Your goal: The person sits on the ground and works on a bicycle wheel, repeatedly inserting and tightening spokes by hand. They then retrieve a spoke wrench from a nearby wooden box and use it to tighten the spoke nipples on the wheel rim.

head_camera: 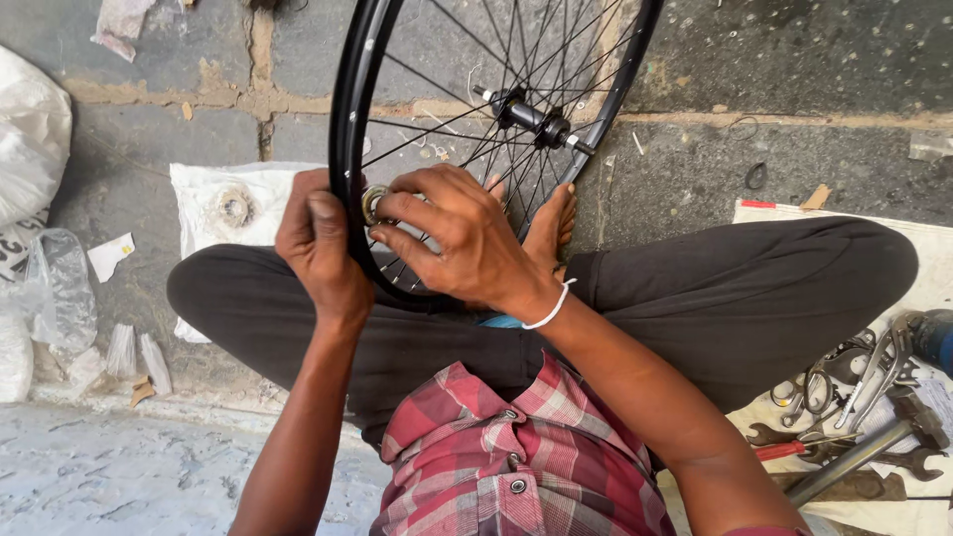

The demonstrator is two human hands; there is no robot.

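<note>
A black spoked bicycle wheel [349,109] stands upright between my crossed legs, its hub [526,114] in the middle. My left hand [316,243] grips the rim's near edge from the left. My right hand [462,238] reaches through the spokes, and its fingers pinch a small round metal tool [373,203] against the rim. A white band circles my right wrist.
Pliers, scissors, spanners and a metal bar [854,397] lie on a sheet at right. A white cloth [233,203] with a ring-shaped part lies past my left knee. White plastic bags [35,199] sit at left on the stone floor. My bare foot [551,223] rests behind the wheel.
</note>
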